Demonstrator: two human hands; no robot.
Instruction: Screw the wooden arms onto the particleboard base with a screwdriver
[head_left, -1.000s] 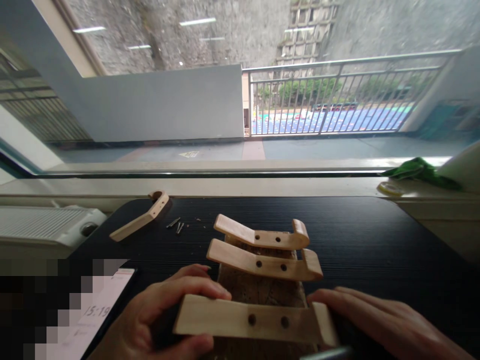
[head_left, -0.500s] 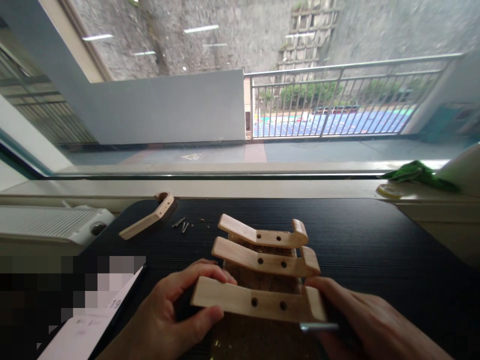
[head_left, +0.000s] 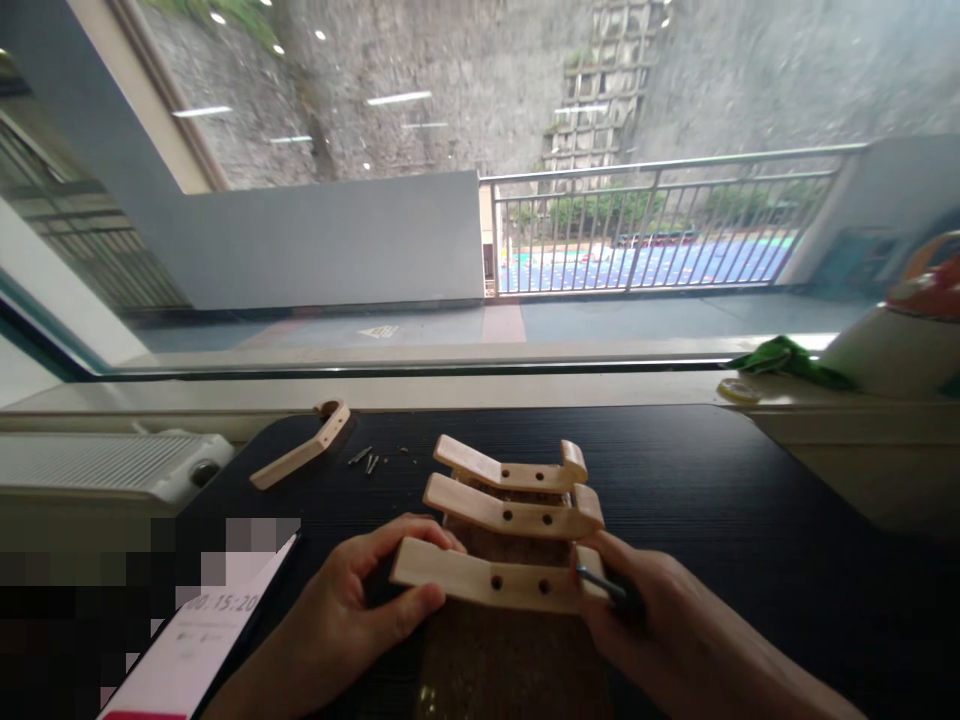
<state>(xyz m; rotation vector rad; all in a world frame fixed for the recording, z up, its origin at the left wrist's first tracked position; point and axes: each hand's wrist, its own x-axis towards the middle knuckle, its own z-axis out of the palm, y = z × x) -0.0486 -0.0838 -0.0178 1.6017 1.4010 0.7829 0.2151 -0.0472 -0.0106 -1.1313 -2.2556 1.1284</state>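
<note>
My left hand is closed on the flat end of the nearest wooden hook, thumb in front and fingers behind. Within my right hand is a screwdriver; its thin metal shaft points left across the hook's curled end, and the handle is mostly hidden. Those right fingers are also at that end of the hook. Two more wooden hooks, a middle one and a far one, lie across the same brown speckled board. Each of the three shows two dark holes.
A separate wooden hook lies at the table's far left, with several screws beside it. A phone showing a timer is at the lower left. The windowsill bears a green cloth and a tape roll.
The screwdriver's shaft has turned from pointing right, below the nearest hook, to pointing left over its curled end. My right hand has shifted left and up; my left keeps its hold.
</note>
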